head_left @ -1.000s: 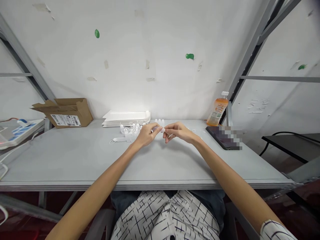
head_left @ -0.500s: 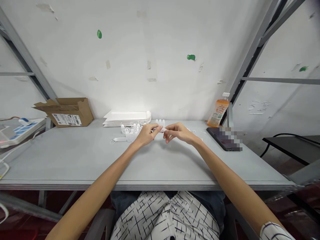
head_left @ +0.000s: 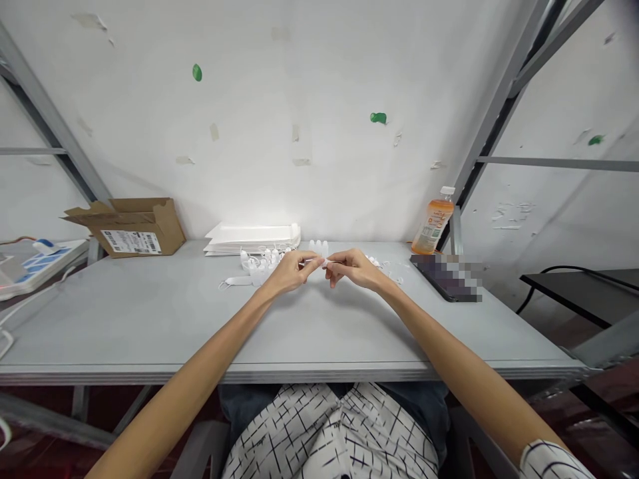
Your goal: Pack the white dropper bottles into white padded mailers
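Note:
Over the middle of the grey table (head_left: 319,332), my left hand (head_left: 292,271) and my right hand (head_left: 355,268) meet at the fingertips. Both pinch a small white piece (head_left: 324,262), mostly covered by the fingers. Just behind it stand several white rounded pieces (head_left: 318,247). To the left of my left hand lies a cluster of small white parts with thin loops (head_left: 259,263), with a white strip (head_left: 238,281) in front. Beyond my right hand are a few tiny white bits (head_left: 373,261).
White flat sheets (head_left: 252,238) are stacked by the wall. An open cardboard box (head_left: 137,229) is at the back left, a power strip (head_left: 42,266) at the far left. On the right are an orange drink bottle (head_left: 434,223) and a dark phone (head_left: 444,279).
My fingertips have drawn closer together around the small white piece. My right fingers are more closed than before. The whole view has shifted slightly.

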Demonstrator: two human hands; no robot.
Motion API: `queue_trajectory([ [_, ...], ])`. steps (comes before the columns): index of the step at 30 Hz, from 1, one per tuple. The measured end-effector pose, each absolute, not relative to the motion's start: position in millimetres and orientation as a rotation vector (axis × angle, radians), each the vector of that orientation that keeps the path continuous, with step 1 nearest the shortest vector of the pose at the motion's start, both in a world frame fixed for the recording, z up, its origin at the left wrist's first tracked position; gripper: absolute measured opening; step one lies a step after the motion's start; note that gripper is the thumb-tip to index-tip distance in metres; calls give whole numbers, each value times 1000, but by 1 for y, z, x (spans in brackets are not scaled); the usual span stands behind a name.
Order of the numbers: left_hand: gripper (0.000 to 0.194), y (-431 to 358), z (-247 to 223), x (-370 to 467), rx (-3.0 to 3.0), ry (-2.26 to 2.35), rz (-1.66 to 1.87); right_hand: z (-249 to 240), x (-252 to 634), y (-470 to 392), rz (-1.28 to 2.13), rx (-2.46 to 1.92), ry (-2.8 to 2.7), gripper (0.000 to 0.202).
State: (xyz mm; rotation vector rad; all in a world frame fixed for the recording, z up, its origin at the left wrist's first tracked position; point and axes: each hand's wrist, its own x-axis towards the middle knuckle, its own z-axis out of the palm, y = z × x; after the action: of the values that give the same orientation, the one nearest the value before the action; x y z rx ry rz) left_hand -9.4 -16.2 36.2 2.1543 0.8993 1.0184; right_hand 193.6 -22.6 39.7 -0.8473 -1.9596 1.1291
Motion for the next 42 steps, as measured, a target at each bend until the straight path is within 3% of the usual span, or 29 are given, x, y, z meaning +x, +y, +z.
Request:
queue_trajectory([
  [12,34,-18,38,-10,2331,876,1024,38,193,-23,1190,-820,-1897,33],
  [32,35,-14,31,-10,2667,898,1067,31,198,-18,1404,-717,-1747,27],
  [42,38,-19,41,-8,2399,884,897,45,202,-23,1378,-836,-1875,33],
])
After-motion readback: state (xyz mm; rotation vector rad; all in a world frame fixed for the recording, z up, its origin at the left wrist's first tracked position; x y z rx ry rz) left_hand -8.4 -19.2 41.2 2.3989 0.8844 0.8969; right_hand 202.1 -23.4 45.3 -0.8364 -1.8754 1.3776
